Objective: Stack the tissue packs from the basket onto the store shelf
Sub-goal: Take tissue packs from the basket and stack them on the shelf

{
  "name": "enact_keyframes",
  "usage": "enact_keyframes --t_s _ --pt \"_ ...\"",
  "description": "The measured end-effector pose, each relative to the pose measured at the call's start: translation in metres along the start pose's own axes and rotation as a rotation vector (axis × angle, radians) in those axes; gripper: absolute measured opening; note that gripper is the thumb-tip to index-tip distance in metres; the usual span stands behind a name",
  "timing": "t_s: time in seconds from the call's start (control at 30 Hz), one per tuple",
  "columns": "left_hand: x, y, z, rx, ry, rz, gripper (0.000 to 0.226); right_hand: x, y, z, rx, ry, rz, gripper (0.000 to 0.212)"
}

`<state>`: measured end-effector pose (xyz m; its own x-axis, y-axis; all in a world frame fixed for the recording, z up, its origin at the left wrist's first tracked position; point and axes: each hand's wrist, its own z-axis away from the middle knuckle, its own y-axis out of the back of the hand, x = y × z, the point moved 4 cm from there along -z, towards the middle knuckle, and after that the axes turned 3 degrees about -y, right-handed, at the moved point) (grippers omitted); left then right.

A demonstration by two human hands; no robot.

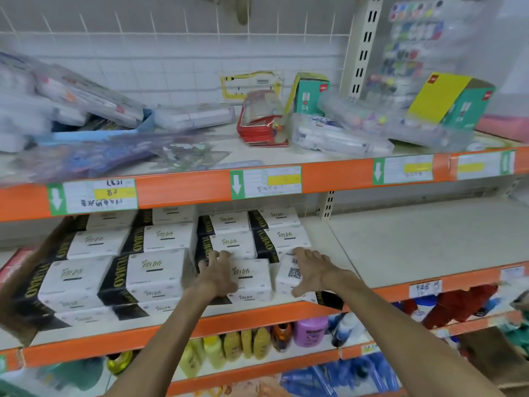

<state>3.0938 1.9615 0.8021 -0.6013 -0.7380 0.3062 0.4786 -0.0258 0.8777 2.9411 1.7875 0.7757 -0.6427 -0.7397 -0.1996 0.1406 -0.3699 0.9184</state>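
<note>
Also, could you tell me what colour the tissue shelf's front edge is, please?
The front edge is orange, clearest in the head view.

The tissue packs (160, 270) wear smooth, glossy plastic film. A matt brown cardboard carton (17, 296) flanks them at 9 o'clock. The shelf board (415, 239) looks like matt cream painted metal. Its orange edge strip (469, 278) is shiny and carries a paper price label (425, 287). At 12 o'clock lie clear glossy plastic cases (337, 138).

upper left: blue tray (94, 136) | upper centre: red pouch (262, 124), teal box (310, 94) | upper right: yellow-teal box (455, 101), clear pen cases (340, 138) | middle: green-arrow price labels (266, 181) | bottom centre: yellow bottles (229, 351), purple jar (310, 330)
</note>
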Motion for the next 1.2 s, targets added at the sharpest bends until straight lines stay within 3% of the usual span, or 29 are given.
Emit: enact_keyframes --t_s 0.1,0.23,0.3,0.37,0.5,0.57,0.77,0.9,1.03,1.2 --pt "0.001 0.005 -0.004 -0.023 -0.061 -0.093 0.073 0.003 0.016 0.001 -0.020 0.040 -0.106 0.110" --pt "-0.003 0.006 -0.009 -0.024 -0.066 -0.141 0.072 0.019 0.056 0.010 -0.041 0.102 -0.661 0.117" --pt "-0.007 0.004 -0.012 -0.018 -0.063 -0.133 0.072 0.035 0.068 0.019 -0.075 0.131 -0.963 0.103" --pt "-0.006 0.006 -0.008 -0.032 -0.070 -0.145 0.070 0.057 0.066 0.030 -0.147 0.133 -1.050 0.090" --pt "0.000 0.010 -0.003 -0.049 -0.103 -0.189 0.066 0.101 0.027 0.038 -0.324 -0.055 -0.967 0.092" --pt "0.001 0.010 -0.005 -0.063 -0.089 -0.183 0.067 0.111 0.019 0.036 -0.247 -0.126 -0.915 0.100" --pt "-0.001 0.007 -0.009 -0.035 -0.081 -0.172 0.066 0.089 0.013 0.030 -0.058 -0.123 -0.535 0.095" --pt "-0.007 -0.005 -0.008 0.071 -0.066 -0.131 0.054 0.059 -0.005 0.021 0.058 -0.078 -0.515 0.091" --pt "-0.011 -0.014 -0.003 0.184 -0.108 -0.256 0.045 0.040 -0.017 0.012 0.192 -0.092 -0.396 0.090" --pt "-0.017 -0.023 -0.001 0.164 -0.118 -0.199 0.040 0.040 -0.018 0.011 0.212 -0.050 -0.362 0.087"
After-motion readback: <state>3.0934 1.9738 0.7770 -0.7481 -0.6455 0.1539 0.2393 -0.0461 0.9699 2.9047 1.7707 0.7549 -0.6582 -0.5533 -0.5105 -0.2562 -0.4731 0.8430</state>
